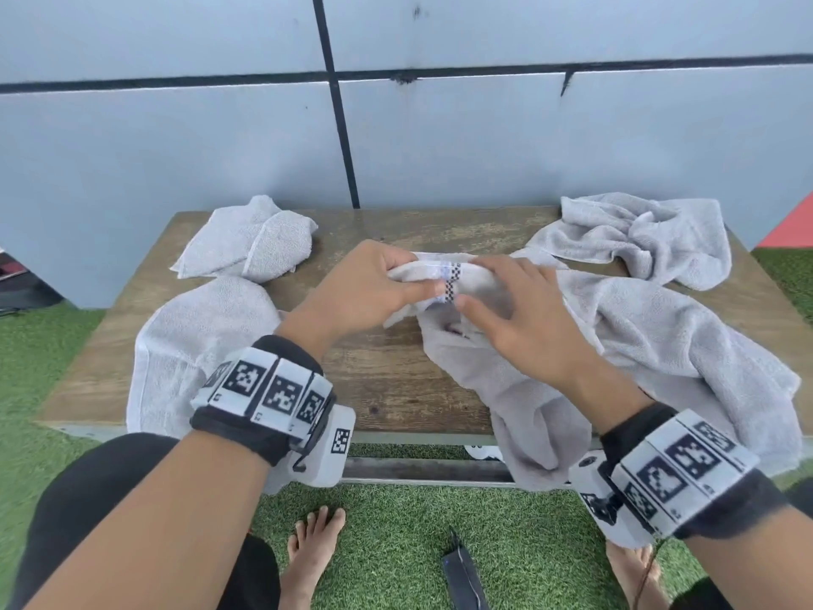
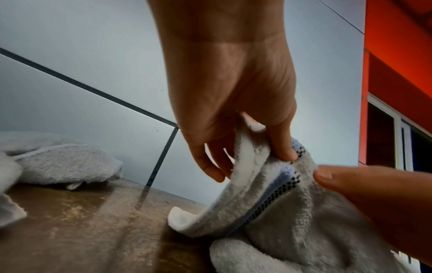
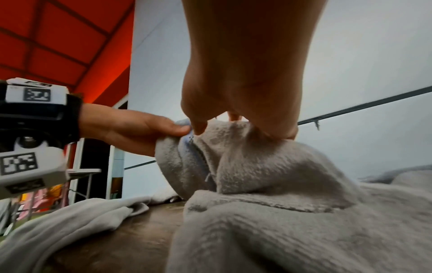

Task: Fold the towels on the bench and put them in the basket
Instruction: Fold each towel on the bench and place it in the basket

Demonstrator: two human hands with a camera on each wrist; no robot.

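A large grey towel with a black checkered band lies crumpled on the right half of the wooden bench and hangs over its front edge. My left hand pinches the banded edge between thumb and fingers, lifted a little off the wood; the left wrist view shows this pinch on the towel. My right hand grips the same edge just to the right, thumb below and fingers above. In the right wrist view the cloth bunches under that hand. No basket is in view.
Three more grey towels lie on the bench: one loosely folded at the back left, one at the front left draped over the edge, one crumpled at the back right. A grey wall stands right behind. A dark flat object lies on the artificial grass by my bare feet.
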